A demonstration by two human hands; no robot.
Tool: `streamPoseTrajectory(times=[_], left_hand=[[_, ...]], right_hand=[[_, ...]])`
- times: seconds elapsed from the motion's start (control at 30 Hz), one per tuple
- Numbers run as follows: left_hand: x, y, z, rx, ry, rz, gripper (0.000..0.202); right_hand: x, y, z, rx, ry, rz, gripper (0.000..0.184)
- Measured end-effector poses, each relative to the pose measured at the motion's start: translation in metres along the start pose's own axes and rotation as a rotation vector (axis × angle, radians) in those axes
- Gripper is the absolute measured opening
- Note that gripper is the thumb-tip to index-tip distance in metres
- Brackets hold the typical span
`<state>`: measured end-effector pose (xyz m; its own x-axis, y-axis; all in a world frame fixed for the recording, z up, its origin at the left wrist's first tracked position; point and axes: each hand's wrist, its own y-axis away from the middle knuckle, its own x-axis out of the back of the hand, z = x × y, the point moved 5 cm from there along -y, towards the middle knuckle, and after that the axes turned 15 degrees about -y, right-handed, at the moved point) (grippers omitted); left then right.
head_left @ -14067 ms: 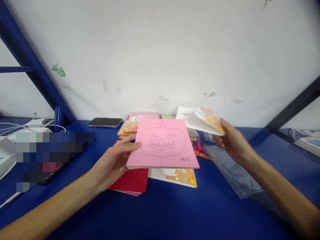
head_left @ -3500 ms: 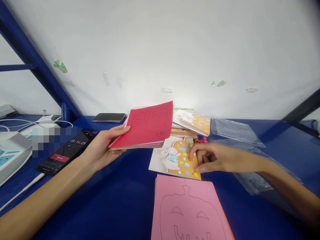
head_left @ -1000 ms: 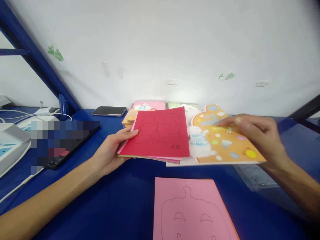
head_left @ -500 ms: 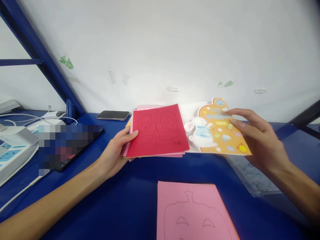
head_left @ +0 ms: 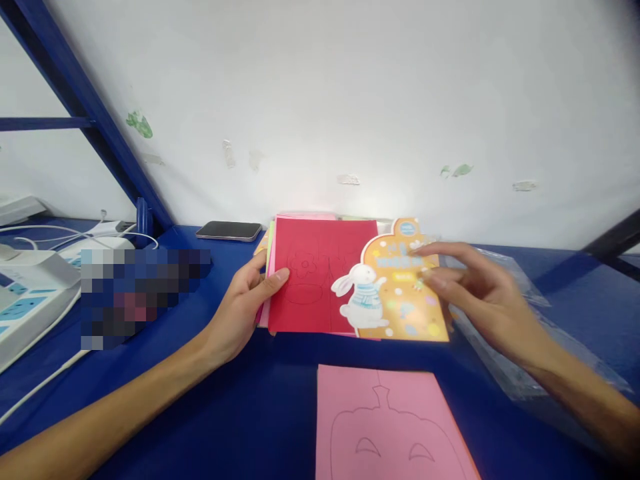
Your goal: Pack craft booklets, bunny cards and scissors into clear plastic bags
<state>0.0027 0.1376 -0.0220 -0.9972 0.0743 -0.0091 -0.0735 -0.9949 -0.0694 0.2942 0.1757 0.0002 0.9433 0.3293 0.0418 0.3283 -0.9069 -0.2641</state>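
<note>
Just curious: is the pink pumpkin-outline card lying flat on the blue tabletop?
Yes: the pink pumpkin-outline card lies flush on the blue tabletop.

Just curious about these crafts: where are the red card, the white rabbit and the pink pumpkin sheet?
Red card (head_left: 303, 265), head view, on its flower outline.
White rabbit (head_left: 367, 297), head view, on its striped sweater.
Pink pumpkin sheet (head_left: 383, 400), head view, on the drawn stem.

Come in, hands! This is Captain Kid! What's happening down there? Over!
Left hand gripping red paper stack. Right fingers on orange rabbit booklet, overlapping the red. Pink pumpkin sheet lying nearer on blue table.
</note>
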Motion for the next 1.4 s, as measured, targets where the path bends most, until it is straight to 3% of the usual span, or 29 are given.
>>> streamPoseTrajectory(times=[0.1, 0.23, 0.3, 0.37, 0.5, 0.6, 0.7, 0.8, 0.93, 1.03, 1.2, 1.33, 1.4], left_hand=[[-0.007, 0.005, 0.001, -0.05, -0.064, -0.029, 0.047], [-0.011, 0.015, 0.001, -0.162, -0.289, 0.014, 0.037], [-0.01, 0.021, -0.001, -0.256, -0.463, 0.058, 0.031], [-0.008, 0.024, -0.005, -0.344, -0.633, 0.099, 0.025], [-0.008, 0.027, -0.01, -0.451, -0.813, 0.103, 0.017], [-0.011, 0.025, -0.009, -0.412, -0.867, 0.079, 0.026], [-0.015, 0.023, -0.006, -0.356, -0.92, 0.065, 0.034], [-0.016, 0.023, 0.001, -0.419, -0.958, 0.131, 0.036], [-0.011, 0.026, 0.002, -0.424, -0.742, 0.234, 0.054], [-0.015, 0.025, -0.002, -0.368, -0.622, 0.162, 0.06], [-0.027, 0.024, -0.008, -0.317, -0.638, -0.018, 0.041], [-0.024, 0.024, -0.012, -0.247, -0.564, -0.008, 0.043], [-0.022, 0.025, -0.015, -0.217, -0.519, 0.003, 0.042]], right_hand=[[-0.016, 0.003, 0.003, -0.024, -0.023, -0.051, 0.035], [-0.027, 0.005, 0.012, -0.086, -0.132, -0.037, 0.085], [-0.028, 0.005, 0.017, -0.102, -0.17, -0.029, 0.098], [-0.028, 0.005, 0.021, -0.112, -0.152, -0.053, 0.087], [-0.024, 0.006, 0.018, -0.064, 0.023, -0.087, 0.03], [-0.02, 0.006, 0.011, 0.008, 0.128, -0.048, 0.016], [-0.022, 0.006, 0.009, 0.035, 0.196, -0.053, 0.019], [-0.026, 0.005, 0.01, 0.032, 0.237, -0.091, 0.025], [-0.03, 0.006, 0.012, 0.04, 0.313, -0.118, 0.024], [-0.03, 0.006, 0.014, 0.041, 0.361, -0.121, 0.021], [-0.035, 0.009, 0.014, 0.157, 0.513, -0.138, 0.03], [-0.041, 0.013, 0.012, 0.207, 0.581, -0.123, 0.042], [-0.042, 0.015, 0.012, 0.189, 0.568, -0.123, 0.039]])
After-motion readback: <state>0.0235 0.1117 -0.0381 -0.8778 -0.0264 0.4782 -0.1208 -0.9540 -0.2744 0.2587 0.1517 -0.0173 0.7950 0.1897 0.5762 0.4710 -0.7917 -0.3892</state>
